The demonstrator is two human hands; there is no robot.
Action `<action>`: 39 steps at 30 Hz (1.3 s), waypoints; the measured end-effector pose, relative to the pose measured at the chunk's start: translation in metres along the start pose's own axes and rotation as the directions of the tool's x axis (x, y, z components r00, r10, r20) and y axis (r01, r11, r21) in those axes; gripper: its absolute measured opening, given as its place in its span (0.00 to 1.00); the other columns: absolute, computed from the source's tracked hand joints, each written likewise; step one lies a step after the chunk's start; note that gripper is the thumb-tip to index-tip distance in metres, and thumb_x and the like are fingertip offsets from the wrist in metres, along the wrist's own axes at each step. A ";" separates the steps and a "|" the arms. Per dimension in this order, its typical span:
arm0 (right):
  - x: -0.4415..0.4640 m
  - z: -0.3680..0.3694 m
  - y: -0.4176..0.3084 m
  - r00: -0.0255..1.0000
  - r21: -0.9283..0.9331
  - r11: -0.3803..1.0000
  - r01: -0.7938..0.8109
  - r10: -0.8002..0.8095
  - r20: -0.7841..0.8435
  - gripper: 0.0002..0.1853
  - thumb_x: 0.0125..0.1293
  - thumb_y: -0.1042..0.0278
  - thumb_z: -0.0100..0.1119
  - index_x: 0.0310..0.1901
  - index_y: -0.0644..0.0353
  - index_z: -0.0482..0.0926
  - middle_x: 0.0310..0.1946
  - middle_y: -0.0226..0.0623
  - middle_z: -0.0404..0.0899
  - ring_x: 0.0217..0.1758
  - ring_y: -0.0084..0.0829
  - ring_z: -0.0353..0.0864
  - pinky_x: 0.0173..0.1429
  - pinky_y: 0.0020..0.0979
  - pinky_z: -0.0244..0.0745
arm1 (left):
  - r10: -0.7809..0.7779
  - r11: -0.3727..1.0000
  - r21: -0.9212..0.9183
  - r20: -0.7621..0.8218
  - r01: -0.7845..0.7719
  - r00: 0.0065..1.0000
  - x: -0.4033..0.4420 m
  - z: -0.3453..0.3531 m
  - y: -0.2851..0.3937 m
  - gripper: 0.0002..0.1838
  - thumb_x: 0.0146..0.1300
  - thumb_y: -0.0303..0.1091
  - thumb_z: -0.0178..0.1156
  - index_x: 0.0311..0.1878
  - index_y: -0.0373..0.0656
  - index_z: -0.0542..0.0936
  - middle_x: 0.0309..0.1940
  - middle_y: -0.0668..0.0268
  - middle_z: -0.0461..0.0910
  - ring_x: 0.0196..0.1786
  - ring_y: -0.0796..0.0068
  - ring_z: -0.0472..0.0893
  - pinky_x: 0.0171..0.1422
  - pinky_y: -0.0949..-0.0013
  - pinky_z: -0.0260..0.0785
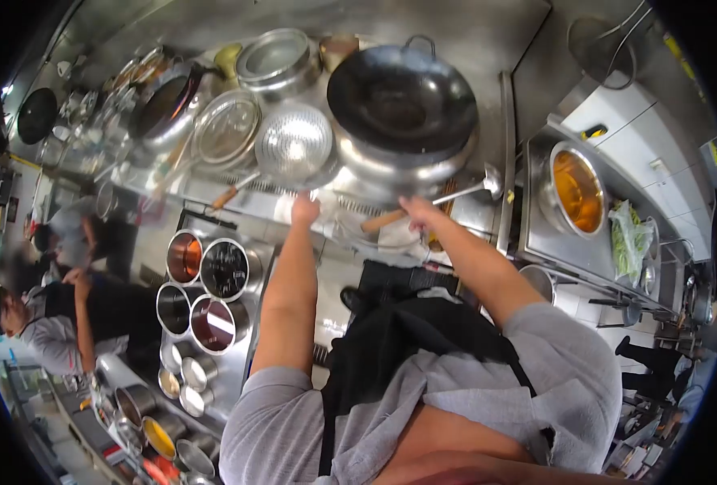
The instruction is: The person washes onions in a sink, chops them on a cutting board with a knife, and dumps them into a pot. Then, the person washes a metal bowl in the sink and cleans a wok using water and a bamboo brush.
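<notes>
My left hand is closed at the stove's front edge, just below the perforated strainer; what its fingers hold, if anything, is hidden. To its right, my right hand closes over a ladle where the wooden handle meets the metal shaft. The ladle bowl points right, near the wok's lower right side. A pale cloth lies under the handle by my right hand. The black wok sits on the burner beyond my hands, with no food visible in it. The strainer's wooden handle points toward the lower left.
Several pots of dark and red liquid stand on the left counter. On the right are a bowl of orange liquid and bagged greens. Stacked metal pans sit left of the wok. A co-worker stands at left.
</notes>
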State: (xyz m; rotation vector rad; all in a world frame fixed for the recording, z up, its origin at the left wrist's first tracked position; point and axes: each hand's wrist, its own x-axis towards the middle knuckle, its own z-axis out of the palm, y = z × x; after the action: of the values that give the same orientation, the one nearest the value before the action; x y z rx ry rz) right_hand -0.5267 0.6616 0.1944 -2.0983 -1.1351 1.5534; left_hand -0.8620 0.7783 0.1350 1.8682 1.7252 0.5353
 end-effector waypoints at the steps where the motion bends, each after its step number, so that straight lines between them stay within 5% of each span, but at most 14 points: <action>1: -0.009 -0.004 -0.007 0.999 0.113 0.992 -0.047 0.049 -0.017 0.29 0.71 0.37 0.47 0.49 0.62 0.71 0.30 0.45 0.80 0.20 0.37 0.82 0.23 0.35 0.75 | -0.038 0.999 0.021 0.076 0.036 0.996 0.006 0.009 -0.004 0.27 0.58 0.41 0.61 0.61 0.39 0.73 0.55 0.47 0.79 0.59 0.46 0.77 0.63 0.53 0.70; 4: -0.083 -0.033 -0.040 0.996 0.334 0.942 -0.039 0.064 -0.063 0.28 0.70 0.38 0.52 0.56 0.55 0.68 0.32 0.40 0.77 0.24 0.37 0.82 0.26 0.36 0.77 | -0.059 0.980 0.197 0.228 0.014 0.972 0.007 0.019 -0.006 0.34 0.55 0.45 0.66 0.63 0.42 0.71 0.56 0.46 0.77 0.59 0.47 0.77 0.63 0.51 0.70; 8: -0.154 -0.053 -0.007 0.952 0.855 0.455 0.247 0.052 -0.302 0.21 0.67 0.67 0.55 0.61 0.47 0.67 0.26 0.35 0.73 0.24 0.35 0.77 0.27 0.43 0.76 | -0.022 0.999 0.047 0.164 0.015 0.986 -0.018 0.016 0.001 0.39 0.50 0.45 0.72 0.65 0.44 0.68 0.56 0.48 0.77 0.59 0.45 0.76 0.63 0.49 0.70; 10: -0.192 -0.061 0.030 0.956 0.861 0.467 0.203 0.094 -0.277 0.29 0.62 0.79 0.48 0.65 0.45 0.66 0.23 0.32 0.71 0.20 0.31 0.73 0.25 0.41 0.75 | 0.084 0.996 -0.013 0.093 -0.083 0.992 -0.026 0.017 0.000 0.42 0.45 0.40 0.75 0.64 0.45 0.67 0.55 0.51 0.76 0.58 0.44 0.74 0.62 0.47 0.68; 14: -0.267 -0.030 0.015 0.867 0.375 0.926 0.039 0.155 -0.474 0.43 0.56 0.86 0.45 0.75 0.43 0.56 0.26 0.37 0.74 0.18 0.27 0.71 0.22 0.32 0.72 | 0.123 0.991 -0.058 0.038 -0.120 0.992 -0.042 0.008 0.007 0.42 0.42 0.35 0.77 0.63 0.46 0.67 0.55 0.53 0.76 0.57 0.44 0.73 0.62 0.48 0.67; 16: -0.272 -0.027 0.029 0.840 0.343 0.920 0.189 0.030 -0.541 0.44 0.56 0.88 0.43 0.76 0.46 0.54 0.33 0.39 0.77 0.19 0.24 0.72 0.22 0.29 0.71 | 0.098 0.992 -0.092 0.078 -0.090 0.992 -0.040 -0.004 0.018 0.41 0.41 0.35 0.77 0.61 0.46 0.69 0.54 0.52 0.77 0.58 0.45 0.73 0.61 0.48 0.67; 17: -0.275 -0.038 0.033 0.778 0.087 0.974 0.207 -0.110 -0.619 0.43 0.58 0.88 0.43 0.76 0.46 0.55 0.43 0.41 0.77 0.20 0.23 0.71 0.23 0.28 0.70 | 0.109 0.990 -0.094 0.092 -0.101 0.990 -0.038 -0.010 0.024 0.41 0.41 0.35 0.77 0.61 0.46 0.69 0.54 0.52 0.77 0.58 0.45 0.73 0.61 0.48 0.67; 20: -0.290 -0.065 -0.058 0.641 -0.057 0.941 0.333 -0.270 -0.718 0.40 0.65 0.83 0.49 0.77 0.46 0.50 0.52 0.41 0.73 0.20 0.22 0.70 0.24 0.26 0.69 | 0.109 0.988 -0.123 0.170 -0.089 0.979 -0.029 -0.018 0.031 0.39 0.42 0.34 0.77 0.60 0.45 0.70 0.52 0.52 0.79 0.55 0.44 0.76 0.59 0.49 0.69; 24: -0.237 -0.100 -0.127 0.674 0.341 0.679 0.650 -0.309 -0.671 0.41 0.66 0.76 0.55 0.77 0.48 0.46 0.32 0.32 0.72 0.19 0.21 0.70 0.22 0.24 0.67 | 0.177 0.948 -0.255 -0.067 -0.188 0.982 -0.030 -0.035 0.031 0.33 0.46 0.30 0.75 0.57 0.40 0.72 0.47 0.53 0.81 0.44 0.50 0.82 0.51 0.56 0.74; 26: -0.175 -0.104 -0.105 0.787 0.314 0.809 0.497 -0.267 -0.557 0.37 0.65 0.77 0.55 0.74 0.50 0.51 0.27 0.29 0.71 0.19 0.21 0.69 0.20 0.26 0.67 | 0.001 0.690 -0.721 0.089 0.064 0.996 -0.048 -0.105 0.070 0.28 0.52 0.26 0.71 0.56 0.38 0.72 0.46 0.60 0.81 0.46 0.64 0.81 0.53 0.63 0.73; 28: -0.148 -0.076 -0.121 0.839 0.372 0.792 0.485 -0.300 -0.455 0.29 0.64 0.77 0.55 0.66 0.54 0.59 0.22 0.28 0.68 0.15 0.21 0.66 0.16 0.28 0.64 | -0.048 0.410 -0.896 0.164 0.170 0.985 -0.069 -0.151 0.076 0.24 0.60 0.24 0.63 0.59 0.37 0.70 0.50 0.62 0.77 0.53 0.72 0.76 0.57 0.70 0.69; 31: -0.092 -0.058 -0.177 0.910 0.557 0.721 0.412 -0.355 -0.215 0.26 0.64 0.78 0.53 0.64 0.56 0.62 0.20 0.29 0.67 0.14 0.22 0.67 0.16 0.28 0.64 | 0.039 0.057 -0.982 0.185 0.183 0.982 -0.101 -0.200 0.061 0.38 0.58 0.35 0.66 0.69 0.46 0.58 0.60 0.55 0.70 0.57 0.55 0.76 0.58 0.46 0.78; 35: 0.042 -0.044 -0.295 0.866 0.462 0.746 0.481 -0.486 -0.117 0.27 0.63 0.79 0.52 0.64 0.57 0.62 0.22 0.33 0.69 0.14 0.25 0.69 0.16 0.32 0.66 | -0.175 0.168 -0.897 0.381 0.409 0.908 -0.132 -0.211 0.057 0.38 0.58 0.40 0.67 0.68 0.44 0.60 0.49 0.57 0.76 0.48 0.57 0.80 0.41 0.57 0.80; 39: 0.162 -0.011 -0.396 0.833 0.119 0.825 0.553 -0.547 -0.086 0.35 0.62 0.76 0.51 0.72 0.57 0.54 0.35 0.47 0.79 0.26 0.37 0.82 0.29 0.40 0.78 | -0.262 0.366 -0.777 0.442 0.512 0.858 -0.168 -0.158 0.072 0.36 0.61 0.38 0.66 0.69 0.41 0.62 0.52 0.61 0.76 0.50 0.66 0.79 0.46 0.65 0.75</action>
State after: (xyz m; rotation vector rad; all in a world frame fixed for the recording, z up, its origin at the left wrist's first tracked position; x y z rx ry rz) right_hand -0.6646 1.0382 0.3427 -1.5117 -1.4089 1.2481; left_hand -0.9212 0.6275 0.3143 0.6732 1.2315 0.7593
